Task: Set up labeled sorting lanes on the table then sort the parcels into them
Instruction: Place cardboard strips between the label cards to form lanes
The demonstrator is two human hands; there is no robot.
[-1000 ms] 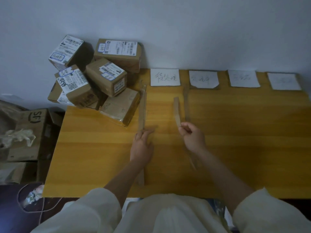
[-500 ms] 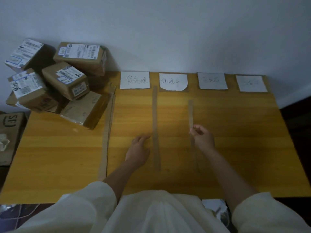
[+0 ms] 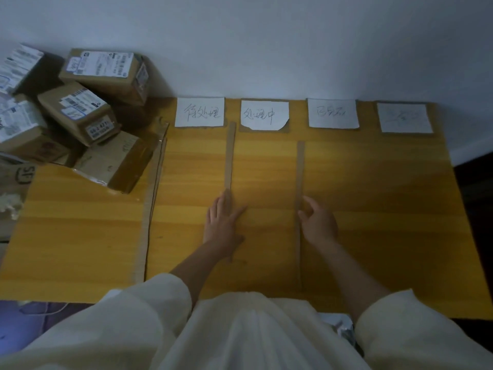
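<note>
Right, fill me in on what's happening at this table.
A person is marking out sorting lanes with cardboard strips. The left hand lies flat on the middle strip, and the right hand fingers the right strip lying on the table. A third strip lies further left. Four paper labels line the far edge. The parcels sit piled at the far left corner, none in a lane.

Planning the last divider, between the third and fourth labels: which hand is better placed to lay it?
Probably the right hand: it pinches the strip nearest that gap, while the left hand lies flat on a strip farther left.
</note>
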